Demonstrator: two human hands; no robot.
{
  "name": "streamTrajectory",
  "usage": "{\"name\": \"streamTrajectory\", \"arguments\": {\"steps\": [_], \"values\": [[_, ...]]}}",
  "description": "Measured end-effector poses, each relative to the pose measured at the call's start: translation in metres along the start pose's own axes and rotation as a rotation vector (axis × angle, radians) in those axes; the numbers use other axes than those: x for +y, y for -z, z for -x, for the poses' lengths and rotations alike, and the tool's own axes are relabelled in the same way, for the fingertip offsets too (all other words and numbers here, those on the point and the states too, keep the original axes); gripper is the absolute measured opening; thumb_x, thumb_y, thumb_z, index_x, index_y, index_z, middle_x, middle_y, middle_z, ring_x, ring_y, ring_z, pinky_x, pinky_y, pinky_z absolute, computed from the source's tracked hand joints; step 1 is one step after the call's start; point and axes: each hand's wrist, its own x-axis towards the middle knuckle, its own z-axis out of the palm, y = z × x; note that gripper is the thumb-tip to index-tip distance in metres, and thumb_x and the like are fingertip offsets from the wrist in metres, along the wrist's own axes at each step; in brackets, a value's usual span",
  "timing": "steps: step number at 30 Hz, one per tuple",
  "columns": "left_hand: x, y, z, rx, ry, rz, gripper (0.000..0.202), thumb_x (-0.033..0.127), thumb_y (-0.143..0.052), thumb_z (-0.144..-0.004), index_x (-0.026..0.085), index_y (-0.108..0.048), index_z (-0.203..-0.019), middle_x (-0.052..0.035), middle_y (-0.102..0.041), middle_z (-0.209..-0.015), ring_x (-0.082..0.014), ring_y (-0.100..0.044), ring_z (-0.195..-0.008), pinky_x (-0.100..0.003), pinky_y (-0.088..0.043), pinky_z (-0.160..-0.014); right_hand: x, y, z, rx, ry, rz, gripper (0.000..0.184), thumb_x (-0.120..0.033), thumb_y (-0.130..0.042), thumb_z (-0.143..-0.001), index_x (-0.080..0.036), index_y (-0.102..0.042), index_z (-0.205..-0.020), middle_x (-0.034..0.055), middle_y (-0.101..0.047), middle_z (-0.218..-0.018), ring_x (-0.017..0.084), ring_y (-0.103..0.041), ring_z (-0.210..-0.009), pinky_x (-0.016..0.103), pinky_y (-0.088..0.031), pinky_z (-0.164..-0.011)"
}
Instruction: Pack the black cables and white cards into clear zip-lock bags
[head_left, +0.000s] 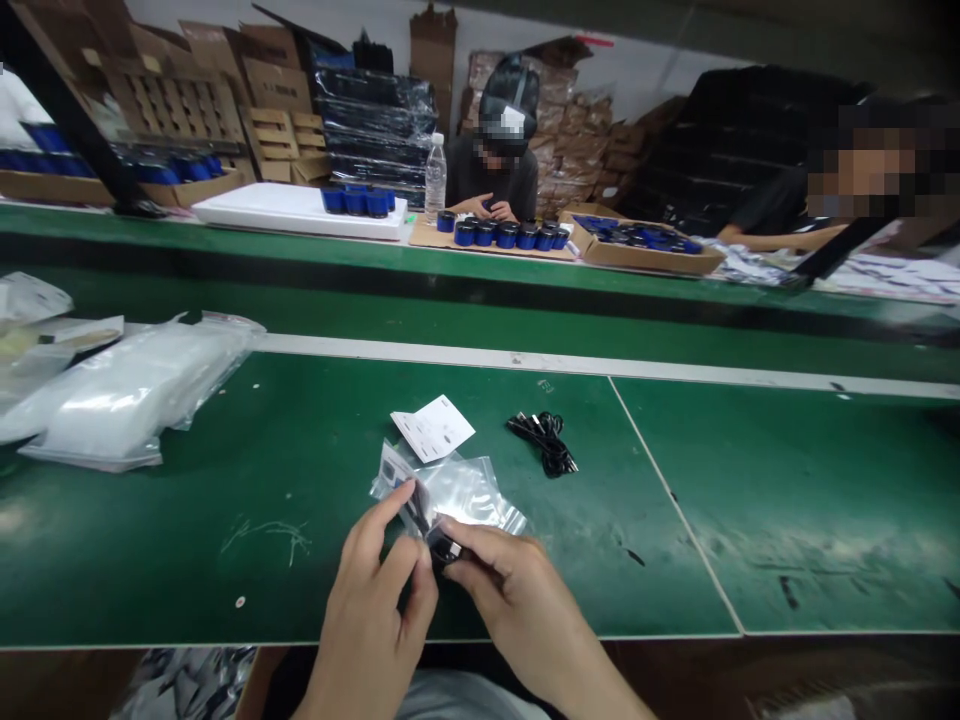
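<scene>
Near the front edge of the green table, my left hand [375, 590] grips a small clear plastic bag [417, 500] with a printed leaflet [391, 466] showing in it. Pinched between the thumb and fingers of my right hand [529, 595] is a coiled black cable [444, 547] with a metal plug end, right at the bag's near end. Part of the cable seems to lie inside the bag; my fingers hide how much. Just beyond lie flat clear bags [472, 490], a folded white leaflet [435, 428] and, to the right, another bundled black cable [547, 442].
A pile of clear plastic bags [142, 385] lies on the left of the green table [825, 500]. Across a raised shelf, a person [491, 180] handles blue-and-black round items [506, 236] beside a bottle [435, 178] and a cardboard tray [645, 258]. Another person sits at right.
</scene>
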Motion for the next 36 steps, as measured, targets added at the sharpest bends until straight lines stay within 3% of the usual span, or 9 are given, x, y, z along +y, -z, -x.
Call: {"name": "streamTrajectory", "arguments": {"steps": [4, 7, 13, 16, 18, 22, 26, 31, 36], "values": [[0.011, 0.000, 0.003, -0.001, -0.059, 0.005, 0.013, 0.006, -0.045, -0.082, 0.019, -0.047, -0.080, -0.0141, -0.036, -0.131, -0.0280, -0.037, -0.123, -0.042, -0.043, -0.091, 0.009, -0.017, -0.001, 0.265, -0.056, 0.163, 0.010, -0.009, -0.061, -0.075, -0.019, -0.065, -0.073, 0.0008, -0.067, -0.069, 0.018, -0.062, -0.063, 0.027, -0.047, -0.061], [0.021, -0.001, 0.006, 0.018, -0.035, 0.062, 0.017, 0.004, -0.042, -0.081, 0.020, -0.046, -0.075, -0.0127, -0.034, -0.134, -0.0281, -0.029, -0.130, -0.046, -0.035, -0.099, 0.013, -0.021, -0.005, 0.413, -0.143, 0.214, 0.019, -0.008, -0.067, -0.067, -0.018, -0.058, -0.080, 0.0009, -0.062, -0.073, 0.018, -0.059, -0.066, 0.027, -0.045, -0.061], [0.010, 0.018, -0.005, -0.130, -0.005, 0.178, 0.005, 0.022, -0.055, -0.078, 0.023, -0.050, -0.076, -0.0047, -0.058, -0.121, -0.0300, -0.046, -0.121, -0.063, -0.007, -0.105, 0.012, -0.004, -0.010, -0.040, -0.042, 0.037, 0.018, -0.004, -0.058, -0.073, -0.018, -0.056, -0.062, -0.0050, -0.054, -0.059, 0.010, -0.050, -0.055, 0.020, -0.036, -0.052], [0.000, 0.035, -0.019, -0.418, 0.265, 0.271, 0.040, 0.038, -0.070, -0.065, 0.025, -0.054, -0.099, -0.0028, -0.068, -0.095, -0.0278, -0.062, -0.090, -0.048, -0.043, -0.087, 0.004, 0.005, -0.009, -0.092, -0.001, 0.033, 0.015, -0.006, -0.061, -0.073, -0.019, -0.061, -0.066, -0.0039, -0.057, -0.064, 0.012, -0.052, -0.063, 0.022, -0.038, -0.059], [-0.001, 0.042, -0.026, -0.503, 0.424, 0.359, 0.032, 0.038, -0.066, -0.070, 0.025, -0.058, -0.098, 0.0019, -0.068, -0.078, -0.0211, -0.062, -0.071, -0.031, -0.048, -0.065, 0.000, 0.008, -0.009, -0.080, -0.096, -0.161, 0.008, -0.012, -0.060, -0.076, -0.019, -0.064, -0.076, -0.0026, -0.060, -0.066, 0.013, -0.056, -0.065, 0.023, -0.042, -0.062], [0.007, 0.041, -0.028, -0.347, 0.602, 0.534, 0.013, 0.036, -0.062, -0.073, 0.023, -0.063, -0.070, 0.0053, -0.060, -0.061, -0.0131, -0.053, -0.058, -0.021, -0.040, -0.054, 0.001, 0.007, -0.006, -0.024, -0.206, -0.447, 0.019, -0.023, -0.067, -0.074, -0.019, -0.063, -0.092, 0.0010, -0.063, -0.078, 0.015, -0.059, -0.072, 0.026, -0.047, -0.067], [0.010, 0.035, -0.024, -0.210, 0.636, 0.673, 0.020, 0.039, -0.061, -0.075, 0.021, -0.063, -0.068, 0.0050, -0.057, -0.060, -0.0111, -0.049, -0.054, -0.019, -0.038, -0.050, 0.006, 0.005, -0.002, 0.046, -0.141, -0.275, 0.011, -0.025, -0.062, -0.079, -0.017, -0.063, -0.073, 0.0004, -0.059, -0.069, 0.013, -0.053, -0.063, 0.024, -0.042, -0.061], [0.002, 0.032, -0.019, -0.213, 0.552, 0.658, 0.025, 0.041, -0.049, -0.084, 0.022, -0.065, -0.079, 0.0029, -0.059, -0.065, -0.0125, -0.052, -0.057, -0.020, -0.039, -0.053, 0.004, 0.009, -0.001, 0.111, -0.051, -0.188, 0.020, -0.027, -0.057, -0.084, -0.016, -0.063, -0.069, 0.0010, -0.057, -0.067, 0.014, -0.052, -0.063, 0.025, -0.040, -0.059], [-0.004, 0.030, -0.015, -0.160, 0.582, 0.691, 0.025, 0.039, -0.057, -0.079, 0.020, -0.061, -0.065, 0.0025, -0.056, -0.064, -0.0116, -0.050, -0.055, -0.020, -0.037, -0.049, 0.004, 0.011, -0.003, 0.111, 0.016, -0.155, 0.019, -0.021, -0.056, -0.084, -0.017, -0.061, -0.067, 0.0006, -0.056, -0.066, 0.014, -0.051, -0.063, 0.025, -0.040, -0.060]]}}
